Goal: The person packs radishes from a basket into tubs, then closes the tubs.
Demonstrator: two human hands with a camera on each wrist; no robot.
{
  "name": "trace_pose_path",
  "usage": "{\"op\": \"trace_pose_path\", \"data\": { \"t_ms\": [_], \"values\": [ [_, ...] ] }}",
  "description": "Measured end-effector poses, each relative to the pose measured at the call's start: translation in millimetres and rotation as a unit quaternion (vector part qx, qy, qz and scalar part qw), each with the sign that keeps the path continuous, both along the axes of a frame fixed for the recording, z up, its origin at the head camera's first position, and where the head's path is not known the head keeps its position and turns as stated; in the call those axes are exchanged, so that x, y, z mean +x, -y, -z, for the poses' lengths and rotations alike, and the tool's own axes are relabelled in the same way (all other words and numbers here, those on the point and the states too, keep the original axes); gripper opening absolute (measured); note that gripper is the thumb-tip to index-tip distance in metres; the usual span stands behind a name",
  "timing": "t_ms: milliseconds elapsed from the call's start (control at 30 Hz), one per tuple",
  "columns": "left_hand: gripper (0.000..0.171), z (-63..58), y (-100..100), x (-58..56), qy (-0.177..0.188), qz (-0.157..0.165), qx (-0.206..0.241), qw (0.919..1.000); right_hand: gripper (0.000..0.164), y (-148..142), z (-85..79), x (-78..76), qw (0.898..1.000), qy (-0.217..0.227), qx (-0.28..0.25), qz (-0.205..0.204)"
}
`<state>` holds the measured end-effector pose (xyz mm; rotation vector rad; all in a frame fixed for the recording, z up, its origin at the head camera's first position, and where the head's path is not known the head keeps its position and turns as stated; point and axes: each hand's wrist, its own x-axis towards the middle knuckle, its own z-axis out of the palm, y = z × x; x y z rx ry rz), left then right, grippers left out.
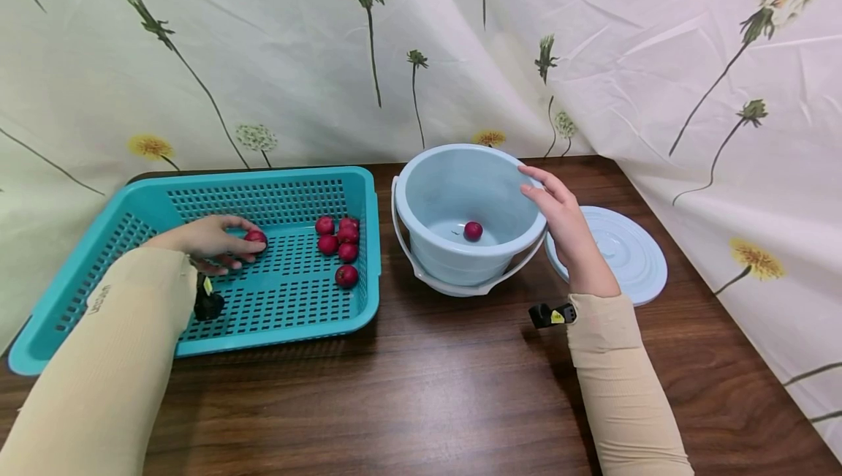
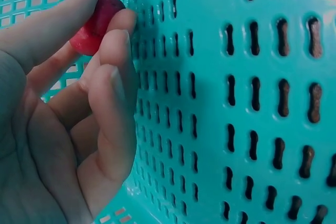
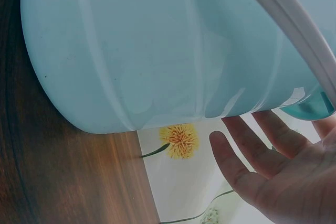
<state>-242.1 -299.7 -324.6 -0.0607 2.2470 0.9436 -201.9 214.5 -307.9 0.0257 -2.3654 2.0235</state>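
A red fruit [image 1: 257, 237] is pinched by the left hand [image 1: 212, 235]; the bucket [image 1: 454, 265] is rim-held by the right hand [image 1: 567, 221], seemingly for steadiness

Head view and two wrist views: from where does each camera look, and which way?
Head: on the head, facing forward and down at the basket and bucket; left hand, right hand and sleeved forearms show.
Left wrist: on that wrist, facing the held red fruit and basket; the left hand shows.
Right wrist: on that wrist, facing the bucket's outer side; the right hand shows in part.
Head and left wrist share the red fruit.
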Motion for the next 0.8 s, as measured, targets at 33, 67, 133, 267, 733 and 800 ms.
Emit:
{"op": "trace_pose_path", "data": {
  "t_ms": [33,67,133,267,733,800],
  "values": [
    [0.071,-0.1,0.0,0.2,-0.002,0.000,0.001,1.0000,0.046,0.0,0.0,0.0,1.000,-0.001,0.001,0.000],
    [0.072,-0.2,-0.1,0.3,-0.004,0.001,0.001,1.0000,0.046,0.0,0.0,-0.1,1.000,-0.001,0.001,0.000],
    [0.073,-0.6,-0.4,0.4,-0.009,0.003,0.004,0.9999,0.046,0.0,0.1,-0.1,1.000,-0.002,0.001,-0.001],
    [0.076,-2.4,0.0,-1.0,-0.021,0.006,0.010,0.9997,0.046,0.0,0.3,0.0,1.000,-0.002,0.000,-0.002],
    [0.080,-17.8,-7.3,-1.0,-0.071,-0.002,0.027,0.9971,0.046,0.2,0.1,0.8,1.000,0.000,0.001,-0.001],
    [0.079,-19.3,-7.5,-1.1,-0.078,-0.002,0.027,0.9966,0.046,0.3,0.2,0.7,1.000,0.000,0.001,-0.001]
  ]
}}
